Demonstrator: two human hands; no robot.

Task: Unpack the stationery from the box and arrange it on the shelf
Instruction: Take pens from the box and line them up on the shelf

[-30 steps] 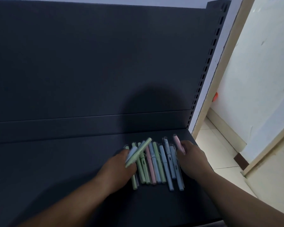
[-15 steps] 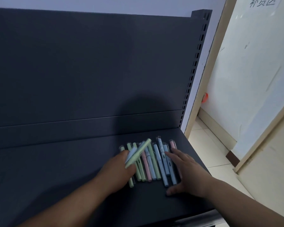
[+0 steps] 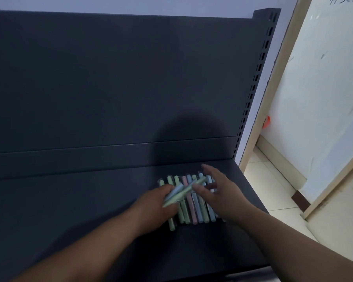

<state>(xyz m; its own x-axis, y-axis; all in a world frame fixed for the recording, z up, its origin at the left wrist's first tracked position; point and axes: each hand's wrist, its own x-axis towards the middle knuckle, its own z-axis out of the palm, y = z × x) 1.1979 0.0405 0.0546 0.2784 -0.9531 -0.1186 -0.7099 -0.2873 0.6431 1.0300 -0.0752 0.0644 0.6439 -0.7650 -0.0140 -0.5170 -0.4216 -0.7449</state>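
Several pastel pens, green, pink and blue, lie side by side in a row on the dark shelf near its right end. My left hand grips two loose pens, one green and one pale blue, held slanted above the row. My right hand hovers over the right part of the row with fingers spread, its thumb and fingertips close to the tip of the held green pen. The rightmost pens are hidden under it. No box is in view.
The shelf's dark back panel rises behind. A slotted upright post marks the right end. Right of it are a tiled floor, a white wall and a small orange object by the door frame.
My right hand lifted off the right end of the row and moved left toward the pens in my left hand, fingers now spread. The pink pen it held earlier lies in the row.
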